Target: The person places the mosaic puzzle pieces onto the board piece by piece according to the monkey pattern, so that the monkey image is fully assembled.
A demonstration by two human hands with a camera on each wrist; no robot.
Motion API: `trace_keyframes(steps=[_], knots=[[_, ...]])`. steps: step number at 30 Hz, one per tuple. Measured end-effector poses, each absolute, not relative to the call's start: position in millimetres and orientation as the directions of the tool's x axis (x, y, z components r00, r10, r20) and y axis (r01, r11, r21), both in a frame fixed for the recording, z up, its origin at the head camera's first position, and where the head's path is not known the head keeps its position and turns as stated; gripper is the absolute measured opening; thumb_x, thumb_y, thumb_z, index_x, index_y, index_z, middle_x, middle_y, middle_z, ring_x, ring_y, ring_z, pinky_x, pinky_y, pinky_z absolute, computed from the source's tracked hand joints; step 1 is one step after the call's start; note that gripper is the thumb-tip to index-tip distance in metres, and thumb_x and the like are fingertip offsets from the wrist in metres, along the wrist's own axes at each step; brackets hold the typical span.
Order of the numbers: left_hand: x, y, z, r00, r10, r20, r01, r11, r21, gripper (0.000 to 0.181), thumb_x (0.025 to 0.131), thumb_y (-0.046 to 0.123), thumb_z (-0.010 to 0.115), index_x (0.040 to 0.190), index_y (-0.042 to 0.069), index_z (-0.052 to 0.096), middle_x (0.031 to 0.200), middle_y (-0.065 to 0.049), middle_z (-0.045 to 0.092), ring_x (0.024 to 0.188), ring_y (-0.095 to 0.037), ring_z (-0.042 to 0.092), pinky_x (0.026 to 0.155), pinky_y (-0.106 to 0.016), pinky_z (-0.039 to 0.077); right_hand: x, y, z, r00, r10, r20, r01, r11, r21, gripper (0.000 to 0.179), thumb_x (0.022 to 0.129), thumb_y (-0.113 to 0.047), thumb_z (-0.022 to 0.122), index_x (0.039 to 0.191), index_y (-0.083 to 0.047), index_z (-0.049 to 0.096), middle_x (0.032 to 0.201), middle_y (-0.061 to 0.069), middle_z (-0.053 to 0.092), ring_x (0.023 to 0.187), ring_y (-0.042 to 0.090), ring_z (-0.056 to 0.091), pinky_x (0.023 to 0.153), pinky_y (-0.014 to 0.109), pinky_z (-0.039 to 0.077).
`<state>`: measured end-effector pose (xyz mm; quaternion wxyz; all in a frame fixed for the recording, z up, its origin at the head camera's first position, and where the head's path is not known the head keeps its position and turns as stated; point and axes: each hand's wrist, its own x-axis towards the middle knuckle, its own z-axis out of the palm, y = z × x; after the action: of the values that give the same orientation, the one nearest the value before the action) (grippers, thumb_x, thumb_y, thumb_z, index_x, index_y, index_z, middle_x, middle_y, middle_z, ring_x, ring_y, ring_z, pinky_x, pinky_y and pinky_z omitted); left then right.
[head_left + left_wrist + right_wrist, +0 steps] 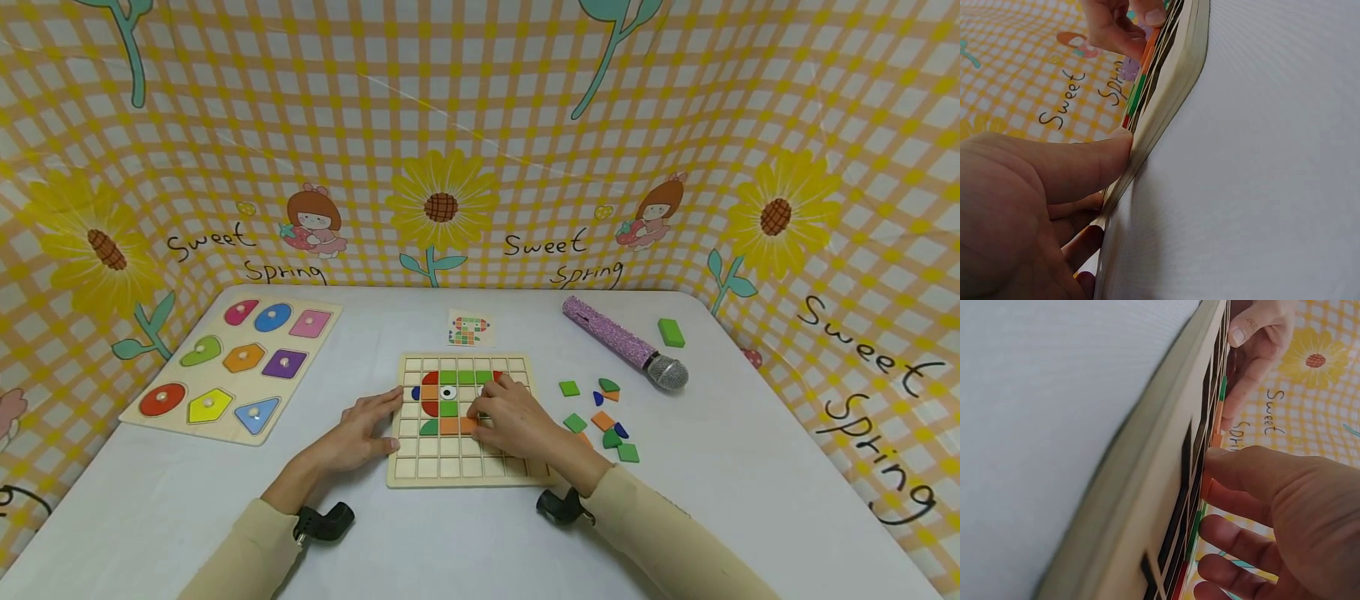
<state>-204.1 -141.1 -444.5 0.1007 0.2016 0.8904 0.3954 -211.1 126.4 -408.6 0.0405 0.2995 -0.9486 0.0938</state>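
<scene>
A wooden grid board (pixel 468 482) lies on the white table, partly filled with red, green, blue, orange and eyed tiles. My left hand (pixel 362 429) rests against its left edge, fingers fairly straight, the thumb (pixel 1094 165) touching the rim. Over the middle right of the grid, my right hand (pixel 521 421) pinches an orange tile (pixel 1206 486) between thumb and index finger, low at the slots. Another orange tile (pixel 447 426) sits just left of those fingertips, beside a green quarter-round tile (pixel 430 428). The right hand hides several cells of the grid.
Loose green, orange and blue tiles (pixel 575 422) lie scattered right of the board. Behind it is a small pattern card (pixel 471 328). A knobbed shape puzzle (pixel 232 383) lies left; a glittery microphone (pixel 611 333) and a green block (pixel 671 332) lie at the back right.
</scene>
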Motion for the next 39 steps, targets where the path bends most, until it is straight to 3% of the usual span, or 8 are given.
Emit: trace_keyframes(steps=[12,22,31,39], knots=[[-203.1,-139.0,-443.0,-0.905,0.423,-0.045,0.248,0.61,0.753,0.068,0.085,0.012,0.066,0.145,0.005,0.035,0.159,-0.003,0.02,0.145,-0.031,0.015,0.113,-0.059,0.013,-215.9,139.8,-406.3,-0.83,-0.539,0.145,-0.557,0.813,-0.17,0.02,0.08,-0.029,0.074,0.096,-0.018,0.074,0.094,-0.001,0.061,0.086,0.016,0.041,0.072,0.029,0.034],[-203.7,-141.2,-443.6,-0.903,0.429,-0.035,0.264,0.616,0.742,0.068,0.086,0.012,0.065,0.145,0.004,0.034,0.159,-0.004,0.021,0.144,-0.033,0.017,0.112,-0.06,0.014,-234.6,201.1,-394.8,-0.894,-0.431,0.121,-0.448,0.851,-0.275,0.027,0.081,-0.026,0.072,0.104,-0.012,0.072,0.102,0.007,0.063,0.09,0.022,0.045,0.076,0.035,0.035],[-203.5,-141.4,-445.9,-0.901,0.433,-0.037,0.269,0.622,0.735,0.068,0.085,0.012,0.065,0.145,0.004,0.035,0.159,-0.005,0.021,0.144,-0.034,0.017,0.113,-0.06,0.011,-252.4,246.0,-406.6,-0.929,-0.362,0.083,-0.371,0.9,-0.227,0.03,0.081,-0.026,0.071,0.107,-0.01,0.071,0.104,0.009,0.064,0.096,0.027,0.05,0.08,0.044,0.041],[-204.8,-140.5,-446.0,-0.904,0.426,-0.031,0.269,0.624,0.734,0.068,0.085,0.013,0.066,0.145,0.005,0.035,0.158,-0.004,0.022,0.144,-0.033,0.017,0.113,-0.06,0.012,-261.4,263.7,-410.7,-0.931,-0.358,0.067,-0.364,0.907,-0.213,0.031,0.079,-0.023,0.073,0.106,-0.01,0.071,0.101,0.009,0.065,0.09,0.025,0.049,0.075,0.036,0.039]])
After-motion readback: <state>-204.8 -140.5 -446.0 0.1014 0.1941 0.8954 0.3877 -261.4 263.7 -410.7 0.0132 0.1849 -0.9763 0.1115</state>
